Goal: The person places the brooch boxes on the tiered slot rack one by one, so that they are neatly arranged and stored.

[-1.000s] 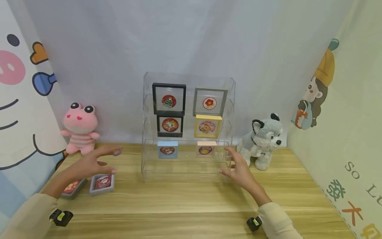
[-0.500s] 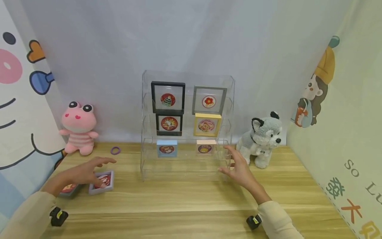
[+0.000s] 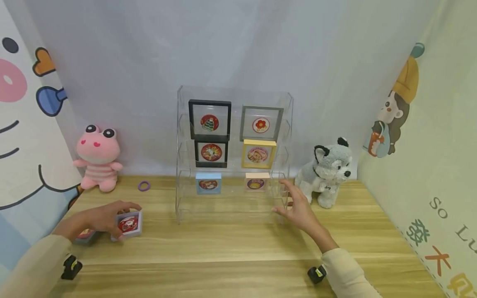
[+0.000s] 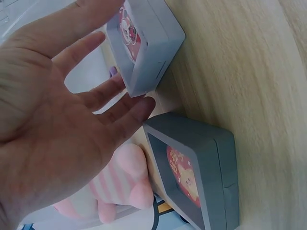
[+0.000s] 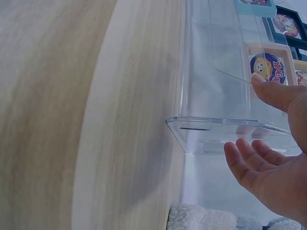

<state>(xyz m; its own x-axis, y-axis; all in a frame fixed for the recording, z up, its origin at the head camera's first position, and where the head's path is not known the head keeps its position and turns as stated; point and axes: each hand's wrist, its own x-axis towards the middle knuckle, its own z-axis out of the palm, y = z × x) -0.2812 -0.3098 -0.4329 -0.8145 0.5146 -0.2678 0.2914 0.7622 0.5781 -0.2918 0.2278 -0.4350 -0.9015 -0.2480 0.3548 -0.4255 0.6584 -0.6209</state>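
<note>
My left hand (image 3: 106, 219) reaches over a lavender square frame (image 3: 137, 225) with a red round picture. Its thumb lies at the near side, the other fingers at the far side; firm contact cannot be made out. A dark grey frame (image 4: 220, 158) lies beside that hand, mostly covered by it in the head view. My right hand (image 3: 301, 209) is at the right side of a clear tiered stand (image 3: 232, 207). Its thumb and fingers are spread wide around the stand's side panel (image 5: 225, 122), with a gap before the fingertips.
The stand holds several small frames, including a black one (image 3: 210, 102), a yellow one (image 3: 259, 143), a light blue one (image 3: 208, 178) and a peach one (image 3: 257, 176). A pink plush frog (image 3: 98, 153), a purple ring (image 3: 143, 186) and a plush dog (image 3: 324, 178) sit around it.
My left hand has come down and back toward me, from above the lavender frame to around it. The right hand has kept its place by the stand. The view has tilted slightly.
</note>
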